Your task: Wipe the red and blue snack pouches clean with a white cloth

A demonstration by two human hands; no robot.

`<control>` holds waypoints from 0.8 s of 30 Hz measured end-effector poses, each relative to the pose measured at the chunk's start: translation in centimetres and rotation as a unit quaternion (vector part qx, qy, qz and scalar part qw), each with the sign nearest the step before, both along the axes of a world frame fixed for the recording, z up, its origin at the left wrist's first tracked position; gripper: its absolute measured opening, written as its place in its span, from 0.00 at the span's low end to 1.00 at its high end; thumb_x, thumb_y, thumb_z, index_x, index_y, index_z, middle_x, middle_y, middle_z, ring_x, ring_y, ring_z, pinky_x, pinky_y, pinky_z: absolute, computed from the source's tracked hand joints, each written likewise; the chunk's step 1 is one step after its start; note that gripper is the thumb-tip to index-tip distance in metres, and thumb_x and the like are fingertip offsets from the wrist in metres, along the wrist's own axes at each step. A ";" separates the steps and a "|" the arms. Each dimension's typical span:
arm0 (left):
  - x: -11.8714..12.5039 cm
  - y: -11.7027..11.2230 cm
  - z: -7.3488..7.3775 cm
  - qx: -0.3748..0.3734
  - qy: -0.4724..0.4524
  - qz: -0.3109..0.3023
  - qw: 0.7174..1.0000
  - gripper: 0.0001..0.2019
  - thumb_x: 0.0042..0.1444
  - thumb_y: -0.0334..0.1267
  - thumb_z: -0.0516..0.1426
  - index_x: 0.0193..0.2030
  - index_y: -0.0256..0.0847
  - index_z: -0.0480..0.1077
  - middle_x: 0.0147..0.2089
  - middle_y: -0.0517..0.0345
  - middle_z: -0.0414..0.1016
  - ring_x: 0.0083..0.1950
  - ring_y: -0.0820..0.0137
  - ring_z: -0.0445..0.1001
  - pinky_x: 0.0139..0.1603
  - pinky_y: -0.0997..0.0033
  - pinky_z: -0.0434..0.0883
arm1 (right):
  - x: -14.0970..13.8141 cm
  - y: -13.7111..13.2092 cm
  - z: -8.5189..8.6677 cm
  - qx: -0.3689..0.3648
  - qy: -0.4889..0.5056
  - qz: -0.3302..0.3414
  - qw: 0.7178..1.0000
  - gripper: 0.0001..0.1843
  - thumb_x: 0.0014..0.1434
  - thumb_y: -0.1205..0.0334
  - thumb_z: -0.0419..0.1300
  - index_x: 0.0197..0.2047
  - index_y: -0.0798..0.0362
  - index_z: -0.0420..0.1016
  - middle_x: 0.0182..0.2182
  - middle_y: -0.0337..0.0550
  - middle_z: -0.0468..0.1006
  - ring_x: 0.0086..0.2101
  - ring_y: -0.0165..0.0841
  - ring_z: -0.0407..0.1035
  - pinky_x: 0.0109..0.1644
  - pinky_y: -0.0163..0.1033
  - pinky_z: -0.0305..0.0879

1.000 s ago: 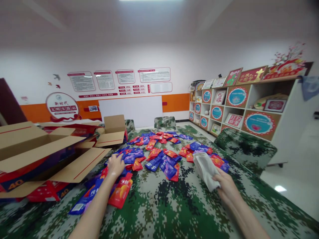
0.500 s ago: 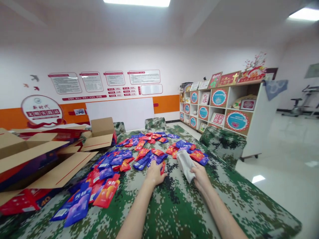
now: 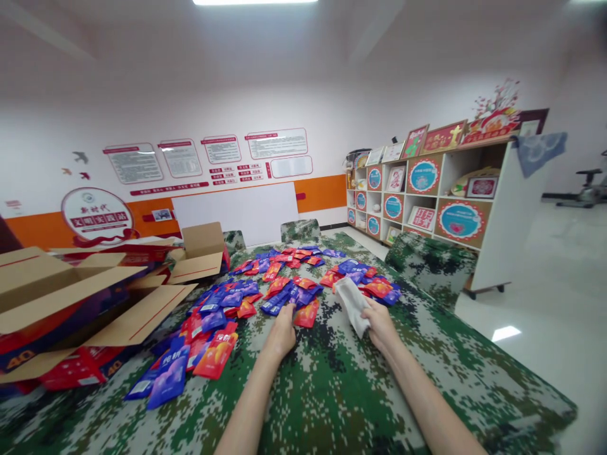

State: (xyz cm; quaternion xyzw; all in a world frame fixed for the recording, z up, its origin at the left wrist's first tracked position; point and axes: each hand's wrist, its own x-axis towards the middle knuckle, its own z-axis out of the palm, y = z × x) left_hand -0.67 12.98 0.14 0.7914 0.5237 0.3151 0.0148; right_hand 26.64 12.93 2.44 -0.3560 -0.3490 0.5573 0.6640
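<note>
In my right hand [image 3: 379, 321] I hold a folded greyish-white cloth [image 3: 351, 303], its far end beside the right-hand pile of red and blue packets [image 3: 351, 270]. My left hand [image 3: 283, 332] has its fingers closed at the near edge of the middle pile of blue packets [image 3: 279, 298]. Whatever those fingers may pinch is hidden behind the hand. Just right of it a red packet [image 3: 308, 314] lies on the camouflage tablecloth [image 3: 322, 392]. More red and blue packets [image 3: 215, 354] are heaped to the left.
Opened cardboard boxes [image 3: 109, 278] with raised flaps stand along the table's left side. Camouflage-covered chairs [image 3: 429, 268] stand at the right and far edges. A white shelf unit [image 3: 497, 221] with framed pictures is beyond the table on the right.
My left hand has drawn back slightly to the left, and its fingers have closed. The red packet beside it is now uncovered. My right hand still holds the cloth; the view has shifted slightly.
</note>
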 end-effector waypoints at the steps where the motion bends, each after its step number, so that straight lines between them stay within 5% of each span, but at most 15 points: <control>1: -0.3 -0.2 0.0 0.009 -0.007 -0.007 1.000 0.33 0.45 0.18 0.46 0.60 0.38 0.53 0.57 0.47 0.61 0.60 0.63 0.60 0.60 0.56 0.59 | 0.0 0.0 0.0 0.000 0.000 -0.003 1.000 0.31 0.29 0.74 0.52 0.41 0.56 0.78 0.33 0.40 0.80 0.28 0.36 0.71 0.25 0.32 0.60; 5: 0.9 -1.6 1.4 0.049 -0.019 -0.059 0.997 0.34 0.46 0.18 0.44 0.62 0.40 0.52 0.59 0.49 0.60 0.61 0.63 0.57 0.62 0.55 0.57 | 0.5 0.4 -0.3 0.006 0.007 -0.014 1.000 0.30 0.29 0.73 0.52 0.40 0.56 0.78 0.33 0.39 0.80 0.29 0.37 0.72 0.27 0.33 0.61; 11: 7.8 -3.1 3.7 0.035 0.046 -0.137 0.989 0.34 0.45 0.17 0.44 0.62 0.41 0.53 0.61 0.49 0.56 0.61 0.63 0.57 0.60 0.60 0.60 | 1.4 0.8 -0.6 0.019 0.039 -0.058 0.997 0.29 0.28 0.73 0.53 0.38 0.57 0.78 0.32 0.42 0.80 0.27 0.35 0.71 0.25 0.32 0.62; 16: 11.5 -2.5 2.4 0.017 0.128 -0.139 0.982 0.31 0.45 0.18 0.46 0.59 0.37 0.55 0.56 0.45 0.59 0.58 0.61 0.60 0.57 0.61 0.62 | 2.1 1.1 -0.7 0.004 0.060 -0.074 0.995 0.27 0.28 0.72 0.53 0.36 0.57 0.78 0.28 0.41 0.80 0.25 0.35 0.70 0.23 0.32 0.61; 24: 12.4 -3.3 -0.3 -0.032 0.142 -0.124 0.981 0.23 0.57 0.34 0.49 0.60 0.32 0.55 0.59 0.41 0.57 0.61 0.57 0.55 0.61 0.60 0.55 | 2.0 0.9 -0.1 -0.004 0.058 -0.078 0.995 0.25 0.27 0.72 0.53 0.33 0.56 0.78 0.24 0.39 0.78 0.23 0.35 0.69 0.24 0.34 0.63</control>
